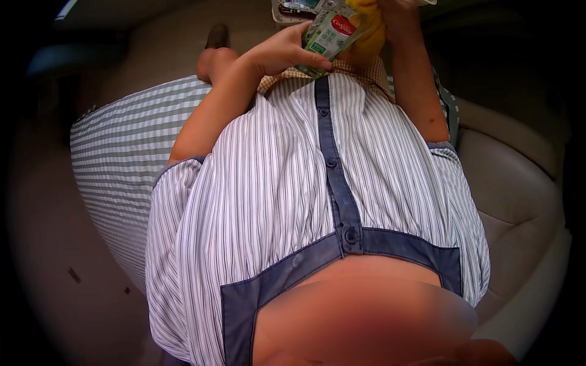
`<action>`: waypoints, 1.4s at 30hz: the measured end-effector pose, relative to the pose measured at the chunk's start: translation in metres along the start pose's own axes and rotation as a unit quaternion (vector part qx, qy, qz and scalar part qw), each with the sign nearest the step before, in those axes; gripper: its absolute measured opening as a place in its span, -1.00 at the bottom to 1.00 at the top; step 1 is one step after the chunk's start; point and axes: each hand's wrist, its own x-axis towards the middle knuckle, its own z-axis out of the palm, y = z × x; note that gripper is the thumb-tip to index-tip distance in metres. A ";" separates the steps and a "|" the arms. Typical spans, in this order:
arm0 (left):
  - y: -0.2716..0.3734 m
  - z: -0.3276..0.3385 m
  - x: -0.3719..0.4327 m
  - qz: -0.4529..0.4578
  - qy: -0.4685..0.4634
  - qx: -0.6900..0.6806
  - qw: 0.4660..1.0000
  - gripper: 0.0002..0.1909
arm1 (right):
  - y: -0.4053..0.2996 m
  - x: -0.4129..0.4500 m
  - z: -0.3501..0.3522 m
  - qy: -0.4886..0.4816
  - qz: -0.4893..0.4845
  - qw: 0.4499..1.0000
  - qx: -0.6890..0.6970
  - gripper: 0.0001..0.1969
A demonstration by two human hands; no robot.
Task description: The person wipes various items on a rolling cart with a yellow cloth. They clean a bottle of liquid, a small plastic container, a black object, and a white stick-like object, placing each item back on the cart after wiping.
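Observation:
My left hand (287, 51) is wrapped around a clear, green-tinted plastic container (326, 45) with a red Colgate label, held tilted above my lap. A bunched yellow cloth (370, 41) lies against the container's right side. At the top edge of the view, my right hand (402, 16) is at the cloth; its fingers are mostly hidden or cut off by the frame, though they appear to grip it. Whether the container is full or capped cannot be made out.
Beyond my left hand, a white plastic tray (280, 19) holds dark and printed items, partly cut off. Green-and-white checked fabric (142, 119) covers the seat on my left. A brown padded seat (503, 169) is on my right. My shoe (217, 36) rests on the floor.

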 end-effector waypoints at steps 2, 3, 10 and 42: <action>-0.006 -0.003 0.002 0.011 0.032 0.080 0.996 -0.30 | 0.002 0.002 -0.003 -0.024 0.012 0.999 0.018 -0.79; -0.006 -0.004 0.002 0.022 0.065 0.157 0.985 -0.30 | 0.004 0.003 -0.003 0.000 0.011 1.000 -0.022 -0.78; -0.019 -0.013 -0.013 0.043 0.052 0.053 0.996 -0.33 | 0.012 0.007 -0.008 -0.079 0.136 0.957 0.243 -0.78; -0.004 -0.013 -0.005 0.295 0.334 0.610 0.655 -0.36 | -0.038 -0.021 0.018 -0.113 -0.113 0.856 -0.492 -0.75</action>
